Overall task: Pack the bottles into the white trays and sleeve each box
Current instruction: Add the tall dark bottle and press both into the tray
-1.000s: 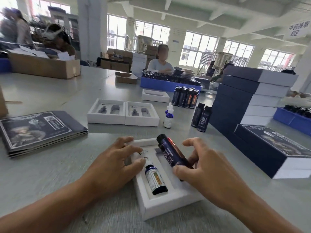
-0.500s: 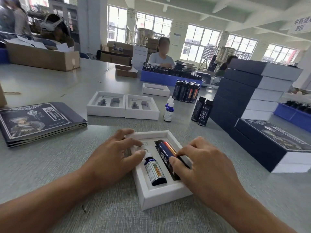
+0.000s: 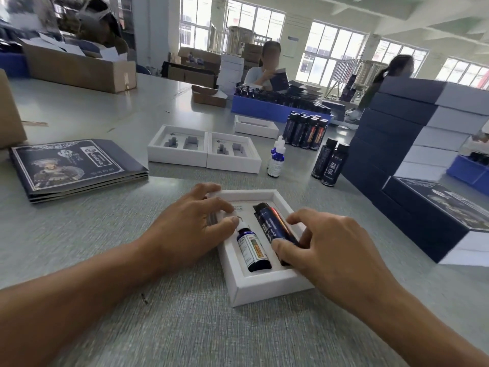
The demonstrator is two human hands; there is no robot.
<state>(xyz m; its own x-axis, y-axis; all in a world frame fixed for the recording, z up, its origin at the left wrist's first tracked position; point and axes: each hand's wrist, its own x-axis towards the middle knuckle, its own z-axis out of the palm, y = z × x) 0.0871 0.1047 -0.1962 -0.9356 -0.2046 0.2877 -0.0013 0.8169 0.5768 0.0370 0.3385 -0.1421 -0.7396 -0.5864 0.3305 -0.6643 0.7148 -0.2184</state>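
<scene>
A second ago the tall dark bottle (image 3: pixel 275 229) was up in the air, tipped over the box; now it lies down in the right slot of the white tray (image 3: pixel 267 290), which sits near the front edge of the grey tabletop (image 3: pixel 79 250). At the right edge stands a big stack of dark blue sleeved boxes (image 3: pixel 412 128), so lots of boxes look done. At the left edge lies a pile of flat dark sleeves (image 3: pixel 76 168), waiting. Two empty white trays (image 3: pixel 203 157) sit side by side in the middle, and loose dark bottles (image 3: pixel 304 133) stand behind them, so more packing is left. The right hand (image 3: pixel 341 255) curls around the tall bottle, thumb and fingers pinching its sides as it pushes it in. The left hand (image 3: pixel 188 231) rests flat on the tray's left side, fingers spread, thumb tip touching the small dropper bottle (image 3: pixel 252 247). That little bottle is blue with a white top and already lies snug in the left slot. This tray looks nearly full; I think its sleeve comes next.
</scene>
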